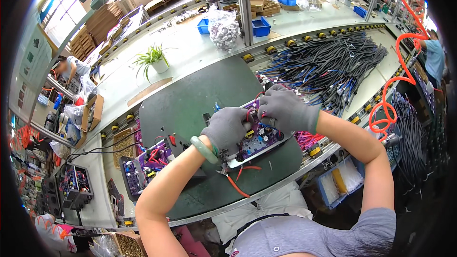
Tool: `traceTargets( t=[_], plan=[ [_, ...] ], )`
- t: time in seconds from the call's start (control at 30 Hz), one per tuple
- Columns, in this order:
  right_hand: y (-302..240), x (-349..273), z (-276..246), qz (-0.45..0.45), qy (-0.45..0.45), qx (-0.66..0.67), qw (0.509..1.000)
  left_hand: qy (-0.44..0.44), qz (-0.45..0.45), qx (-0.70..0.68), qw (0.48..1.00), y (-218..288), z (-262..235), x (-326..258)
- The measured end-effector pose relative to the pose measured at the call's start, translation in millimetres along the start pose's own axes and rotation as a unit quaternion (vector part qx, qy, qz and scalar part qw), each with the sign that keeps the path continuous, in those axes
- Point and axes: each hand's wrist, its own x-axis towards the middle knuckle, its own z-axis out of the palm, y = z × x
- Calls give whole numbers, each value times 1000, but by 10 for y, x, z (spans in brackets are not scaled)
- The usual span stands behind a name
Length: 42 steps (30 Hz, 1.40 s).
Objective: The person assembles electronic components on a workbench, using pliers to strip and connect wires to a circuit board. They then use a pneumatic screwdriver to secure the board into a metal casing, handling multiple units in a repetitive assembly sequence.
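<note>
Both my hands wear grey gloves and work close together over a purple circuit board [263, 143] in a pale metal frame on a green mat [183, 96]. My left hand [227, 126] is closed at the board's left part, its fingertips pinched near a bit of red. My right hand [288, 110] is closed too, with bent fingers at the board's far edge, another small red piece by its fingertips. What either hand pinches is too small to tell. Nearest to me on the mat lie cutting pliers [236, 186] with red-orange handles, jaws toward the board.
Left of my left forearm stands another purple board unit [144, 167] with red wires. A big heap of black cables [328, 64] lies beyond my right hand. A potted plant [159, 63] stands on the far bench. An orange coiled hose [391, 83] hangs at right.
</note>
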Motion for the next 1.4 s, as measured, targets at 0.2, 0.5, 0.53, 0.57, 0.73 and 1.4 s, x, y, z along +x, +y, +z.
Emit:
traceTargets(
  t=[0.2, 0.5, 0.53, 0.57, 0.73, 1.4],
  plan=[
    [27, 51, -4, -24, -30, -7, 999, -22, 47, -35, 998, -118, -15, -26],
    [-66, 28, -8, -48, -37, -65, 996, -37, 38, 6, 999, -53, 0, -33],
    [-50, 39, -14, -42, -45, -59, 996, -36, 38, 10, 999, -53, -7, -24],
    [-49, 58, -13, -47, -47, -60, 996, -36, 38, 14, 999, -51, -13, -15],
    [-114, 99, 39, -56, -50, -78, 994, -16, 31, -25, 999, -72, 10, -3],
    [24, -105, 126, 81, 209, 289, 931, 69, 19, -108, 992, -13, 130, 130]
  ],
)
